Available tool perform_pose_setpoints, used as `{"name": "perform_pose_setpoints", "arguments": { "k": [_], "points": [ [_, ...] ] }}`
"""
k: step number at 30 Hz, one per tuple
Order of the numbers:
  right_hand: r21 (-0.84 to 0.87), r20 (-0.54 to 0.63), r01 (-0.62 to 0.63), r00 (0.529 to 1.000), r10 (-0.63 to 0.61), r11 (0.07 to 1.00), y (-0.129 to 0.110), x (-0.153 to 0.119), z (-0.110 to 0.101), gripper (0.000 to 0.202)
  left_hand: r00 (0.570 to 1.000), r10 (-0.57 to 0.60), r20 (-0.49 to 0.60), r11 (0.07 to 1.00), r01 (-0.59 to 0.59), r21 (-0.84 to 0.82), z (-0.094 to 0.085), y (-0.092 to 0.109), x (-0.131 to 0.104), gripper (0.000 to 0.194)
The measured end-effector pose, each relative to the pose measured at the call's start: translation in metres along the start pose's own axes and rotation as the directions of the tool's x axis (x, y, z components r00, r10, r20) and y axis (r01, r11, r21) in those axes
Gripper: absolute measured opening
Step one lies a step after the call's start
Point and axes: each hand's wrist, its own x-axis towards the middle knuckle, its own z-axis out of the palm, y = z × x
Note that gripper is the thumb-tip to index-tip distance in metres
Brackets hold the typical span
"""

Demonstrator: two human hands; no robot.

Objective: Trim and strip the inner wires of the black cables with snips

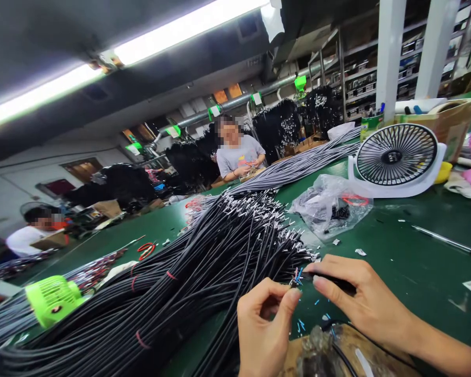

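Observation:
Near the bottom centre, my left hand (265,319) pinches the end of a dark cable, where small blue and pink wires (297,276) stick up. To its right, my right hand (355,293) is closed, thumb and fingers together on a dark object mostly hidden in the palm; its tip points at the wire end. A large bundle of black cables (172,283) with pale stripped ends lies left of and beyond my hands. Under them sit a brown block with a clear lumpy piece (317,345) and small blue wire scraps (301,327).
On the green table (404,262) stand a white desk fan (396,157), a clear plastic bag (329,204) and a pen (443,238). A green fan (53,299) and red-handled scissors (146,250) are left. Grey cables (294,167) lie behind. A person (239,152) sits opposite, another (33,230) far left.

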Motion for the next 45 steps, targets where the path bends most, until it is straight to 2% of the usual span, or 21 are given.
{"name": "perform_pose_setpoints", "arguments": {
  "k": [6, 9, 13, 15, 18, 20, 21, 23, 26, 27, 29, 33, 35, 36, 38, 40, 42, 43, 45],
  "points": [
    [0.036, 0.040, 0.007, 0.999, -0.009, 0.999, -0.002, 0.000, -0.001, 0.024, 0.985, 0.163, 0.052, 0.981, -0.167, 0.097, -0.004, -0.006, 0.003, 0.022],
    [0.051, 0.047, 0.024, 0.999, -0.026, 0.998, -0.002, 0.000, -0.001, 0.023, 0.966, 0.256, 0.039, 0.957, -0.259, 0.129, -0.004, -0.009, 0.002, 0.017],
    [0.042, 0.055, 0.029, 0.998, -0.031, 0.999, -0.001, -0.001, -0.001, 0.022, 0.907, 0.421, -0.011, 0.891, -0.412, 0.190, -0.002, -0.012, 0.000, 0.016],
    [0.029, 0.063, 0.027, 0.998, -0.029, 0.999, -0.001, -0.002, -0.001, 0.023, 0.835, 0.549, -0.027, 0.815, -0.528, 0.238, 0.000, -0.012, 0.000, 0.016],
    [0.017, 0.087, 0.027, 0.996, -0.029, 0.999, -0.002, -0.003, -0.001, 0.026, 0.664, 0.744, -0.078, 0.652, -0.695, 0.302, 0.003, -0.013, 0.001, 0.021],
    [0.014, 0.103, 0.022, 0.994, -0.023, 1.000, -0.002, -0.004, 0.000, 0.028, 0.550, 0.826, -0.123, 0.554, -0.750, 0.363, 0.005, -0.014, 0.003, 0.026],
    [0.011, 0.106, 0.018, 0.994, -0.019, 1.000, -0.002, -0.004, 0.000, 0.029, 0.507, 0.851, -0.136, 0.516, -0.760, 0.395, 0.006, -0.015, 0.004, 0.028],
    [0.010, 0.111, 0.015, 0.994, -0.016, 1.000, -0.002, -0.004, 0.001, 0.029, 0.443, 0.886, -0.140, 0.455, -0.767, 0.452, 0.007, -0.018, 0.005, 0.030],
    [0.022, 0.112, 0.009, 0.994, -0.012, 1.000, -0.002, -0.003, 0.002, 0.027, 0.399, 0.905, -0.146, 0.416, -0.761, 0.498, 0.009, -0.019, 0.004, 0.029],
    [0.027, 0.104, 0.007, 0.995, -0.010, 1.000, -0.002, -0.003, 0.002, 0.025, 0.407, 0.900, -0.158, 0.428, -0.750, 0.504, 0.009, -0.019, 0.003, 0.028],
    [0.034, 0.070, 0.001, 0.998, -0.004, 0.999, -0.001, -0.004, 0.002, 0.022, 0.477, 0.867, -0.143, 0.478, -0.718, 0.506, 0.008, -0.017, 0.000, 0.024],
    [0.025, 0.025, -0.007, 1.000, 0.006, 1.000, 0.001, -0.005, 0.002, 0.021, 0.699, 0.715, -0.031, 0.630, -0.624, 0.462, 0.002, -0.013, -0.004, 0.013],
    [0.012, 0.021, -0.012, 1.000, 0.012, 1.000, 0.002, -0.005, 0.002, 0.022, 0.818, 0.576, -0.008, 0.751, -0.525, 0.400, 0.000, -0.012, -0.005, 0.008],
    [0.007, 0.022, -0.013, 1.000, 0.013, 1.000, 0.003, -0.005, 0.003, 0.022, 0.875, 0.484, 0.010, 0.817, -0.455, 0.355, -0.001, -0.011, -0.005, 0.012],
    [0.010, 0.026, -0.019, 0.999, 0.018, 1.000, 0.004, -0.005, 0.003, 0.023, 0.958, 0.282, 0.057, 0.930, -0.288, 0.231, -0.002, -0.009, -0.004, 0.024],
    [0.050, 0.014, -0.039, 0.999, 0.038, 0.998, 0.004, -0.004, 0.002, 0.023, 0.989, 0.111, 0.100, 0.988, -0.120, 0.095, -0.002, -0.007, -0.003, 0.032],
    [0.141, -0.002, -0.069, 0.998, 0.070, 0.988, 0.004, -0.003, 0.002, 0.020, 0.993, 0.032, 0.112, 0.999, -0.035, 0.025, -0.001, -0.005, -0.003, 0.033],
    [0.197, 0.001, -0.081, 0.997, 0.083, 0.977, 0.003, -0.003, 0.001, 0.019, 0.993, 0.039, 0.108, 0.999, -0.042, 0.031, -0.001, -0.005, -0.003, 0.032],
    [0.280, 0.031, -0.100, 0.995, 0.095, 0.955, 0.002, -0.001, 0.001, 0.020, 0.987, 0.121, 0.102, 0.986, -0.131, 0.099, -0.001, -0.005, -0.003, 0.028]
  ]
}}
